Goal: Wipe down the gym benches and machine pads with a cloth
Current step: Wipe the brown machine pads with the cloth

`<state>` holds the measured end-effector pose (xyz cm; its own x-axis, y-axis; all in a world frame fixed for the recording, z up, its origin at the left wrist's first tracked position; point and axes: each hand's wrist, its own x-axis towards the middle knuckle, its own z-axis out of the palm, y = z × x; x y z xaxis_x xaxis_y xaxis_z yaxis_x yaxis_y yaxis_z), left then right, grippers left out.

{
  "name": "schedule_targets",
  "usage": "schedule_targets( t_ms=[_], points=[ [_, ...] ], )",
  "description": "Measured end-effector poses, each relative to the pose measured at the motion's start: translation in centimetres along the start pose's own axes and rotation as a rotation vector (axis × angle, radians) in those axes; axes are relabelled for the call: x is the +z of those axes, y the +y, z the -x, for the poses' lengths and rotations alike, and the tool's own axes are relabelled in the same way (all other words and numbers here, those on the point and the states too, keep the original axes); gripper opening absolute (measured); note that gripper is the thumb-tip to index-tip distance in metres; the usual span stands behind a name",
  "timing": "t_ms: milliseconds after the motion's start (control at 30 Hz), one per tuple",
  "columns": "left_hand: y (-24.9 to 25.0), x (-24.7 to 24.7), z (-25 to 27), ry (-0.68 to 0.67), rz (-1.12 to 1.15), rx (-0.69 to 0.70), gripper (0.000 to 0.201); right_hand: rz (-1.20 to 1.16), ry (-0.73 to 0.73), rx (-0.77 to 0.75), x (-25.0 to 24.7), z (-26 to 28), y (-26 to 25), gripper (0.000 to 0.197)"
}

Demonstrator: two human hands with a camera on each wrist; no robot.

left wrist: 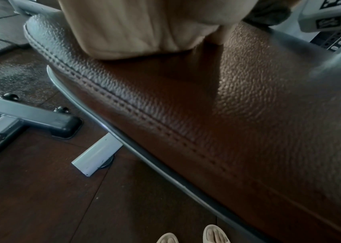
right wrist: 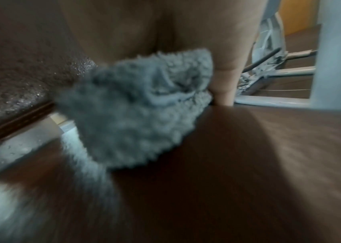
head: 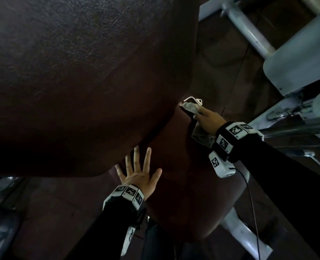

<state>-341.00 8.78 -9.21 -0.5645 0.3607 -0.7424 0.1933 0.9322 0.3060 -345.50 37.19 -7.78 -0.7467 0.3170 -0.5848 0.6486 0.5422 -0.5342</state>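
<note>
A large dark brown back pad [head: 71, 81] fills the upper left of the head view. Below it lies the brown seat pad [head: 185, 184], its stitched grain close up in the left wrist view [left wrist: 248, 115]. My left hand [head: 138, 171] rests flat on the seat pad, fingers spread and straight. My right hand [head: 208, 121] grips a grey fluffy cloth [head: 190, 107] and presses it at the seat pad's far right edge, where the two pads meet. In the blurred right wrist view the cloth [right wrist: 136, 105] bunches under my palm, with a loose end hanging below.
A small metal bracket [head: 193, 100] sits just beyond the cloth. Pale grey machine frame tubes [head: 249, 30] and a housing [head: 301, 59] stand at the right. A grey floor foot [left wrist: 96, 156] and a black machine base [left wrist: 30, 118] lie on the dark floor. My sandalled feet [left wrist: 215, 235] show below.
</note>
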Motion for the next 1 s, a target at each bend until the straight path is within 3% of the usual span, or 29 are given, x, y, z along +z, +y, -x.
schedule_targets(
  t_ms=[233, 533, 767, 1000],
  points=[
    [-0.2, 0.2, -0.3, 0.003, -0.018, -0.002, 0.071, -0.028, 0.01, 0.005, 0.1, -1.7, -1.7, 0.038],
    [-0.1, 0.3, -0.4, 0.022, -0.044, -0.02, 0.071, 0.001, 0.022, -0.019, -1.1, 1.3, 2.2, 0.038],
    [-0.1, 0.3, -0.3, 0.03, -0.054, -0.024, 0.07, 0.022, -0.02, -0.069, -0.1, -1.5, -0.9, 0.04],
    [0.0, 0.1, -0.5, 0.013, -0.079, -0.026, 0.069, 0.037, 0.006, -0.083, -1.1, 3.1, 4.7, 0.045]
  ],
)
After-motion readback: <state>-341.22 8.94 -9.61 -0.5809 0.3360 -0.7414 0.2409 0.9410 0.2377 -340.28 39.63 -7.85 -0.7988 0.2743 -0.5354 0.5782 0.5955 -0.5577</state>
